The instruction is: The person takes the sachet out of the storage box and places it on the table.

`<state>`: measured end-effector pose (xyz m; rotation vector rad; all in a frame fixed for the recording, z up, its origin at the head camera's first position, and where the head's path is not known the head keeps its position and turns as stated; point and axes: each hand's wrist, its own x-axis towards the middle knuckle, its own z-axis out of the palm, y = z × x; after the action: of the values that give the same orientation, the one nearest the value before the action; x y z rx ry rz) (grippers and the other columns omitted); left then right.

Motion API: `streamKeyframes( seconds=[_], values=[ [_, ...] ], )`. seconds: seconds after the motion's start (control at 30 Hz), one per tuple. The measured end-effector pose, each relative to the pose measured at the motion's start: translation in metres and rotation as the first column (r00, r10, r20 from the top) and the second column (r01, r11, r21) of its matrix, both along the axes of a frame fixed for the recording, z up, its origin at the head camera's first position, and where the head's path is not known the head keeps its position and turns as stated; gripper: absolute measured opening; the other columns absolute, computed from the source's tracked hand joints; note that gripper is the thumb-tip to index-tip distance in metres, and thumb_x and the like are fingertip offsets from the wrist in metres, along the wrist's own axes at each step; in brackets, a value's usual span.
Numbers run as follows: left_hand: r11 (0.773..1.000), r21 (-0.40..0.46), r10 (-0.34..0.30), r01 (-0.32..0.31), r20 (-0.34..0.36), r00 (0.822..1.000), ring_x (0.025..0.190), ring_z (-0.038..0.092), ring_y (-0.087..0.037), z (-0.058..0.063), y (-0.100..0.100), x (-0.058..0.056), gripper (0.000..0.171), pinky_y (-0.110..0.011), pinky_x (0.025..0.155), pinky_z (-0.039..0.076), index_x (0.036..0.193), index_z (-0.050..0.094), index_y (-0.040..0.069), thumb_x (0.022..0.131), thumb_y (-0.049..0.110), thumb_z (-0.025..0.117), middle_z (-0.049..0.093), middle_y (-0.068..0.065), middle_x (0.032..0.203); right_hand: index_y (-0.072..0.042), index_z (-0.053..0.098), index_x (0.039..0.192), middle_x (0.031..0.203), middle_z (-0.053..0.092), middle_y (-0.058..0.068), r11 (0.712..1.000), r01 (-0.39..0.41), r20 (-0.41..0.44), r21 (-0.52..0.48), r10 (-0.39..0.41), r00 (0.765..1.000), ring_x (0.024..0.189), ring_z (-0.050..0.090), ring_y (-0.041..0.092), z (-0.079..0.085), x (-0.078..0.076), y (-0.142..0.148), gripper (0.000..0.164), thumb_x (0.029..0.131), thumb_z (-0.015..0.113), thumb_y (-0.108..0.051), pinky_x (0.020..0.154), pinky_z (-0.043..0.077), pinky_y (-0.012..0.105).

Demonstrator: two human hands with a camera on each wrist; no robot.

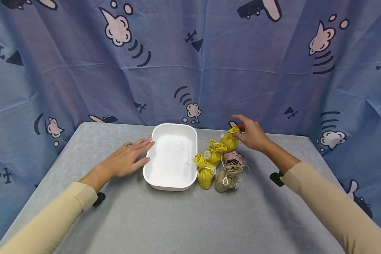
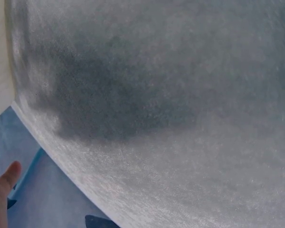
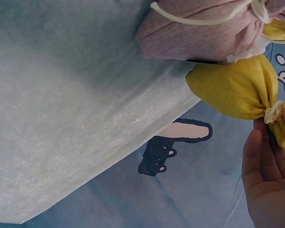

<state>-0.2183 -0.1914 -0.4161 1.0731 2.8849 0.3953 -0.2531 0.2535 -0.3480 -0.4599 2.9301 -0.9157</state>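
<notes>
My left hand (image 1: 127, 158) lies with fairly straight fingers against the left rim of a white rectangular basin (image 1: 171, 155). At the edge of the left wrist view, part of that hand (image 2: 0, 199) shows. My right hand (image 1: 251, 134) pinches the gathered neck of the rearmost yellow drawstring pouch (image 1: 230, 141); the right wrist view shows the thumb and fingers at the tie of this pouch (image 3: 237, 88). Two more yellow pouches (image 1: 214, 155) (image 1: 205, 174) stand in a slanting row towards the basin. Beside them are a grey-beige pouch (image 1: 227, 180) and a pink pouch (image 1: 235, 158).
A grey cloth covers the table (image 1: 190, 222). Behind it hangs a blue patterned curtain (image 1: 228, 81), close to the table's back edge. The nearest yellow pouch stands against the basin's right side.
</notes>
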Motion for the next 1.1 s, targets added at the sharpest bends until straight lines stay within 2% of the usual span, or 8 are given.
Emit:
streamKeyframes(
  seconds=[0.3, 0.57, 0.67, 0.8, 0.9, 1.0, 1.1],
  values=[
    [1.000, 0.009, -0.010, 0.010, -0.005, 1.000, 0.148, 0.028, -0.029, -0.001, 0.000, -0.001, 0.063, -0.058, 0.110, 0.029, 0.158, 0.029, 0.014, 0.105, 0.046, 0.042, 0.026, -0.007, 0.163, -0.002, 0.037, 0.150, 0.123, 0.062, 0.029, 1.000, 0.017, 0.039, 0.015, -0.018, 0.999, 0.110, 0.062, 0.042, -0.005, 0.002, 0.002, 0.064, 0.093, 0.066, 0.000, 0.088, 0.052, 0.054],
    [1.000, 0.008, -0.010, 0.010, -0.011, 1.000, 0.148, 0.028, -0.029, -0.001, 0.002, -0.001, 0.064, -0.058, 0.110, 0.029, 0.158, 0.029, 0.014, 0.105, 0.047, 0.041, 0.026, -0.007, 0.163, -0.002, 0.038, 0.150, 0.126, 0.061, 0.028, 1.000, 0.006, 0.067, 0.024, -0.007, 0.998, 0.112, 0.062, 0.042, 0.001, 0.005, 0.008, 0.064, 0.093, 0.068, -0.005, 0.087, 0.053, 0.054],
    [1.000, 0.001, -0.014, 0.014, -0.013, 1.000, 0.148, 0.028, -0.030, -0.001, 0.002, -0.001, 0.064, -0.058, 0.110, 0.030, 0.158, 0.029, 0.013, 0.105, 0.048, 0.040, 0.025, -0.007, 0.163, -0.002, 0.034, 0.152, 0.130, 0.059, 0.029, 0.999, -0.003, 0.097, 0.052, -0.002, 0.995, 0.116, 0.059, 0.043, 0.007, 0.011, 0.011, 0.067, 0.095, 0.068, -0.011, 0.089, 0.051, 0.056],
    [1.000, -0.013, -0.016, 0.016, -0.024, 1.000, 0.147, 0.030, -0.031, 0.001, 0.002, 0.001, 0.065, -0.058, 0.110, 0.030, 0.158, 0.029, 0.012, 0.105, 0.047, 0.041, 0.026, -0.008, 0.163, -0.002, 0.027, 0.155, 0.141, 0.048, 0.030, 0.989, -0.038, 0.111, 0.144, 0.022, 0.994, 0.126, 0.050, 0.046, 0.015, 0.020, 0.016, 0.072, 0.097, 0.066, -0.023, 0.096, 0.044, 0.063],
    [0.999, -0.034, -0.024, 0.022, -0.055, 0.998, 0.145, 0.034, -0.031, 0.004, 0.000, 0.001, 0.063, -0.057, 0.108, 0.032, 0.157, 0.032, 0.012, 0.104, 0.045, 0.044, 0.029, -0.010, 0.162, -0.005, 0.022, 0.157, 0.151, 0.036, 0.030, 0.967, -0.026, 0.065, 0.253, 0.010, 0.998, 0.132, 0.042, 0.049, 0.019, 0.026, 0.020, 0.078, 0.098, 0.063, -0.037, 0.102, 0.033, 0.069],
    [0.998, -0.051, -0.041, 0.036, -0.094, 0.995, 0.141, 0.040, -0.030, 0.009, -0.001, 0.001, 0.062, -0.056, 0.106, 0.035, 0.156, 0.035, 0.013, 0.104, 0.045, 0.046, 0.033, -0.011, 0.160, -0.007, 0.022, 0.158, 0.156, 0.029, 0.028, 0.927, 0.041, -0.059, 0.373, -0.020, 0.998, 0.137, 0.035, 0.049, 0.017, 0.031, 0.028, 0.082, 0.097, 0.059, -0.048, 0.105, 0.022, 0.073],
    [0.999, -0.045, -0.036, 0.029, -0.146, 0.989, 0.139, 0.042, -0.032, 0.012, -0.003, 0.000, 0.061, -0.057, 0.105, 0.036, 0.155, 0.037, 0.013, 0.103, 0.044, 0.047, 0.037, -0.013, 0.157, -0.008, 0.025, 0.157, 0.158, 0.027, 0.027, 0.886, 0.129, -0.186, 0.446, -0.049, 0.981, 0.142, 0.027, 0.048, 0.010, 0.034, 0.040, 0.083, 0.096, 0.056, -0.055, 0.106, 0.014, 0.075]
  ],
)
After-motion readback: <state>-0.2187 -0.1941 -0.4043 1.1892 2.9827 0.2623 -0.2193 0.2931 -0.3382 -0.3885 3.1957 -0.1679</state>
